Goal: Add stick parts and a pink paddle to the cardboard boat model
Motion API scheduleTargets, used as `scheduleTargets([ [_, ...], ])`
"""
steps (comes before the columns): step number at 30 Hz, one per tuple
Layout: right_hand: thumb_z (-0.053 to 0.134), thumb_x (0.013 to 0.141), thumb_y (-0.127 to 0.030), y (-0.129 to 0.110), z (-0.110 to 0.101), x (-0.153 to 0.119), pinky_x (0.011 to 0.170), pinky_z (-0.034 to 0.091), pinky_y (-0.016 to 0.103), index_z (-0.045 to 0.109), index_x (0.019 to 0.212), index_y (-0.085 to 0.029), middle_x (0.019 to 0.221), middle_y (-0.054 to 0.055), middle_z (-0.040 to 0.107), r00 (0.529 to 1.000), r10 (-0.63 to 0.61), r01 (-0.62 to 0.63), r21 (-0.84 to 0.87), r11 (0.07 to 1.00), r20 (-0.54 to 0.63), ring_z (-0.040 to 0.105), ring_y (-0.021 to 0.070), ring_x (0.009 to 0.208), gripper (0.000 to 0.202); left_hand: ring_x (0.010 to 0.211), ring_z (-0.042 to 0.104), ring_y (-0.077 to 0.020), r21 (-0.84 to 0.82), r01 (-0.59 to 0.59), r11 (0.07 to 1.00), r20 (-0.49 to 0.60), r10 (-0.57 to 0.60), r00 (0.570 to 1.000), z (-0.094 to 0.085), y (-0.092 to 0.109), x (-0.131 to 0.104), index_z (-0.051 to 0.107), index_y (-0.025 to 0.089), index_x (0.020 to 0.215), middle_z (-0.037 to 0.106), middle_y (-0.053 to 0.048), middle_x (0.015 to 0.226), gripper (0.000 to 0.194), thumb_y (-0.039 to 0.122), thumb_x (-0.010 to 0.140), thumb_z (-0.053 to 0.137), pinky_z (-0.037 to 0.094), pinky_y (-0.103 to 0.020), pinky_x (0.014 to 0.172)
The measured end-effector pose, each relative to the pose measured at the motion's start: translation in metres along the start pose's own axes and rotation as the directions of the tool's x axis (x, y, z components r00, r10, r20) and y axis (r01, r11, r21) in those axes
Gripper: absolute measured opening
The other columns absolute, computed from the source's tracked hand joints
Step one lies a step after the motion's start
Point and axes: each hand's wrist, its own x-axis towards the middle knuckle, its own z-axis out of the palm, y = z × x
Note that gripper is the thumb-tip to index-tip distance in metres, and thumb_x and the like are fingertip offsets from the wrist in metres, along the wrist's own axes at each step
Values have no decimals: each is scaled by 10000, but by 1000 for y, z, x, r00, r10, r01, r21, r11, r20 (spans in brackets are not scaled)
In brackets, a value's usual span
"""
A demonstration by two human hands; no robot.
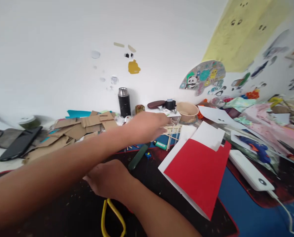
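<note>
Sticks (173, 129) lie near the left hand (147, 126), yellow handles (103, 217) near the right hand (109, 179), grips unclear.

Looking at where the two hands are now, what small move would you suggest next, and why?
I would probably lower the left hand and pick up one thin stick: its fingers already reach out beside the loose sticks, while the right hand is nearer the yellow handles.

Passage: mat (159, 181) between right forearm (159, 212) and red card (198, 174) | Block: left forearm (70, 164) | Sticks (171, 132): blurred, seemingly crowded
</note>
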Motion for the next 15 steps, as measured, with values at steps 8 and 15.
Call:
scheduleTargets([
  [8,560,1225,-413,-4,-1,-2,698,608,321,786,1257,-169,1105,104,912,999,46,-47,94,994,12,891,272,1003,334,1077,811,-294,114,620,776,13,-625,780,-24,-183,-96,857,295,1271,903,-38,1220,410,467,996,606,581,-360,951],
  [15,590,1210,-418,-5,6,-3,633,560,320,794,1216,-181,1061,81,914,999,22,-18,96,995,-36,892,264,965,312,1303,739,-367,221,604,766,128,-637,760,35,-243,-130,839,273,1354,837,-122,1412,475,447,956,647,571,-390,1022],
])
